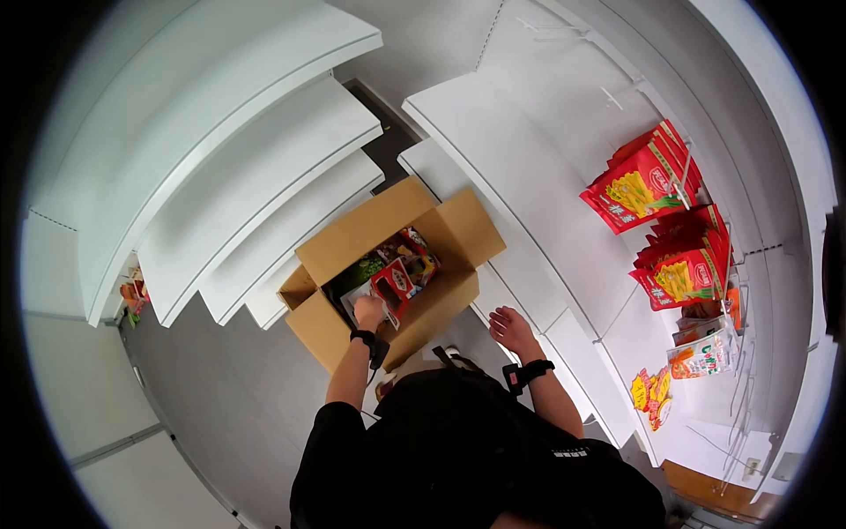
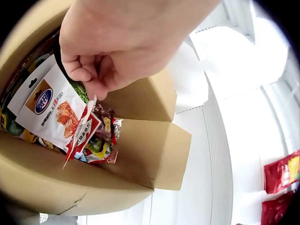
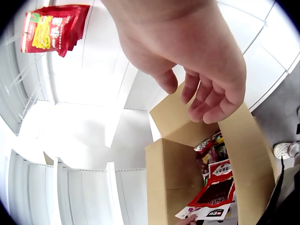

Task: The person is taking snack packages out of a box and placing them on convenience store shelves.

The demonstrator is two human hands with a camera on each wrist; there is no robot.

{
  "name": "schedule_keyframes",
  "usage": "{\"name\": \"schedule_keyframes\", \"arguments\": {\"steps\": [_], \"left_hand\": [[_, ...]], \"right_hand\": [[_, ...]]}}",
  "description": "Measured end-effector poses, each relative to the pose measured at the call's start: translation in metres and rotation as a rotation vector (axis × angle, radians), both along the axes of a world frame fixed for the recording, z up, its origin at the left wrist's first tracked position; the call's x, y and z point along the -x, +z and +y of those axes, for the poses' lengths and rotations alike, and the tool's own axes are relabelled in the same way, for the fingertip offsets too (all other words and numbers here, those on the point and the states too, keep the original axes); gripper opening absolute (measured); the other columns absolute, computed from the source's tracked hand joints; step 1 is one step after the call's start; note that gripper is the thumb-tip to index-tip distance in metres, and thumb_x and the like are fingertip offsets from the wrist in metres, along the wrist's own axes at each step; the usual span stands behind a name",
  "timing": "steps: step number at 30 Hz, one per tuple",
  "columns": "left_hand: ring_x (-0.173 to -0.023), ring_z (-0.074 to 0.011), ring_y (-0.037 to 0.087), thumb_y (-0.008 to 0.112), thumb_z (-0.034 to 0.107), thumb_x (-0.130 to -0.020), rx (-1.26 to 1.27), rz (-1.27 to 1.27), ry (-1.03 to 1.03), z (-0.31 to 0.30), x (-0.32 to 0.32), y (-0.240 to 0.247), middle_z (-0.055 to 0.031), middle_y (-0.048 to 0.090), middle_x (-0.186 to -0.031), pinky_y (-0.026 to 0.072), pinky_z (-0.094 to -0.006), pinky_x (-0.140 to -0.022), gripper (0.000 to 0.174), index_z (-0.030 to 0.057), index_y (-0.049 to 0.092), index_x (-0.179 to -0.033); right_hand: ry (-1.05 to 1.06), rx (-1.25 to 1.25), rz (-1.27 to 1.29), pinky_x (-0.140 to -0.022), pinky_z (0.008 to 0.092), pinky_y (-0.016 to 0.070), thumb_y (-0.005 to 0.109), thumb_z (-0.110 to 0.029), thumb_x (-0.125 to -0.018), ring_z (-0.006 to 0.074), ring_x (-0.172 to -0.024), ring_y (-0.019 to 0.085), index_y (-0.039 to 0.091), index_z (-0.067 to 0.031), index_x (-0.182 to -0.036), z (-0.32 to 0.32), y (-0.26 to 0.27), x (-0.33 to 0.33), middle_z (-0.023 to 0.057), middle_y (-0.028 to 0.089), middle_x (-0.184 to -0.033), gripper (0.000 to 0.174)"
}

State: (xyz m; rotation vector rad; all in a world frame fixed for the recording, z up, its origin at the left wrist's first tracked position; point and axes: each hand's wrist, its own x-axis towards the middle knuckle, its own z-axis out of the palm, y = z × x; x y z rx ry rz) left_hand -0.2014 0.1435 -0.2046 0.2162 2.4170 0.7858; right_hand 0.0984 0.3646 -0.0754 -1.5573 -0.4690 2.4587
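Observation:
My left hand (image 1: 369, 312) reaches into an open cardboard box (image 1: 361, 225) and pinches the top edge of a red and white snack packet (image 3: 216, 191). In the left wrist view this packet appears nearly edge-on below the fingertips. The right wrist view shows its dark middle panel and white top strip. Beside it in the box lies a white snack packet (image 2: 52, 107) with a blue oval logo, and several colourful snack packets (image 2: 101, 140) crowd underneath. To the right of the box, my right hand (image 1: 514, 331) hovers with loosely bent fingers and holds nothing.
White shelves (image 1: 264, 167) stand to the left, and another shelf unit (image 1: 529, 167) runs along the right. Red snack bags (image 1: 643, 185) hang on hooks there, above orange and white bags (image 1: 701, 353) and a red-yellow packet (image 1: 652, 397). The box sits on grey floor (image 1: 229, 379).

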Motion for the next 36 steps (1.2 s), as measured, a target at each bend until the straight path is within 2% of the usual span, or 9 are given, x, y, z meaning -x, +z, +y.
{"name": "schedule_keyframes", "arguments": {"steps": [6,10,11,14,15,18,22,28,36], "left_hand": [[-0.073,-0.0387,0.063,0.055,0.020,-0.078,-0.093,0.312,-0.059,0.002,-0.016,0.062,-0.0220,0.064,-0.075,0.0517,-0.0446,-0.070,0.025,-0.0011,0.068,-0.074],[-0.068,-0.0289,0.065,0.059,0.019,-0.078,-0.219,0.169,-0.064,0.003,-0.030,0.113,-0.0160,0.066,-0.070,0.0504,-0.0370,-0.063,0.022,0.0012,0.071,-0.083],[-0.065,-0.0272,0.065,0.059,0.018,-0.079,-0.265,0.156,-0.046,0.006,-0.040,0.140,-0.0141,0.066,-0.069,0.0497,-0.0351,-0.061,0.021,0.0007,0.070,-0.084],[-0.064,-0.0245,0.065,0.058,0.016,-0.079,-0.360,0.172,-0.029,0.012,-0.061,0.168,-0.0129,0.066,-0.069,0.0495,-0.0334,-0.061,0.021,0.0001,0.070,-0.086],[-0.065,-0.0218,0.065,0.057,0.013,-0.080,-0.355,0.202,-0.068,0.014,-0.066,0.172,-0.0128,0.067,-0.072,0.0493,-0.0320,-0.061,0.020,0.0000,0.070,-0.087],[-0.060,-0.0237,0.063,0.056,0.013,-0.081,-0.504,0.390,-0.181,0.017,-0.088,0.195,-0.0137,0.064,-0.071,0.0492,-0.0339,-0.059,0.018,0.0006,0.069,-0.086],[-0.076,-0.0289,0.063,0.055,0.008,-0.080,-0.444,0.540,-0.371,0.016,-0.116,0.239,-0.0152,0.063,-0.083,0.0493,-0.0353,-0.069,0.015,-0.0013,0.067,-0.085],[-0.081,-0.0344,0.060,0.054,0.006,-0.080,-0.375,0.584,-0.485,0.006,-0.157,0.271,-0.0158,0.062,-0.087,0.0486,-0.0384,-0.073,0.014,0.0003,0.066,-0.083],[-0.088,-0.0317,0.058,0.057,0.003,-0.079,-0.435,0.669,-0.699,-0.015,-0.203,0.300,-0.0123,0.062,-0.088,0.0481,-0.0386,-0.077,0.008,0.0022,0.064,-0.081]], "right_hand": [[-0.017,0.015,0.043,-0.074,0.0375,0.0487,0.056,-0.026,-0.089,0.0223,-0.085,0.057,0.056,-0.0055,-0.098,0.003,-0.009,-0.020,0.0097,0.062,-0.096,0.022],[-0.014,-0.017,0.053,-0.073,0.0376,0.0485,0.056,-0.025,-0.089,0.0221,-0.085,0.057,0.056,-0.0055,-0.099,0.012,-0.005,-0.035,0.0098,0.062,-0.096,0.022],[-0.025,0.024,0.082,-0.073,0.0373,0.0485,0.057,-0.025,-0.088,0.0217,-0.085,0.058,0.056,-0.0061,-0.099,0.015,-0.001,-0.039,0.0093,0.062,-0.097,0.022],[0.016,-0.022,0.132,-0.073,0.0373,0.0485,0.057,-0.026,-0.088,0.0211,-0.085,0.058,0.056,-0.0067,-0.098,0.021,-0.006,-0.051,0.0088,0.062,-0.097,0.022],[0.024,-0.020,0.139,-0.072,0.0354,0.0488,0.058,-0.025,-0.088,0.0206,-0.084,0.058,0.057,-0.0071,-0.098,0.023,-0.006,-0.053,0.0080,0.062,-0.096,0.021],[0.100,-0.010,0.189,-0.072,0.0330,0.0492,0.059,-0.024,-0.087,0.0198,-0.084,0.059,0.057,-0.0076,-0.097,0.025,0.003,-0.060,0.0070,0.062,-0.096,0.019],[0.276,-0.048,0.204,-0.072,0.0315,0.0494,0.062,-0.023,-0.086,0.0176,-0.084,0.059,0.057,-0.0091,-0.096,0.030,0.012,-0.060,0.0051,0.062,-0.094,0.017],[0.377,-0.071,0.302,-0.076,0.0306,0.0479,0.065,-0.021,-0.085,0.0150,-0.087,0.058,0.058,-0.0099,-0.095,0.028,0.036,-0.045,0.0030,0.062,-0.094,0.016],[0.569,-0.170,0.411,-0.073,0.0287,0.0469,0.067,-0.018,-0.083,0.0123,-0.083,0.058,0.058,-0.0120,-0.095,0.000,0.056,-0.035,-0.0002,0.060,-0.090,0.017]]}}
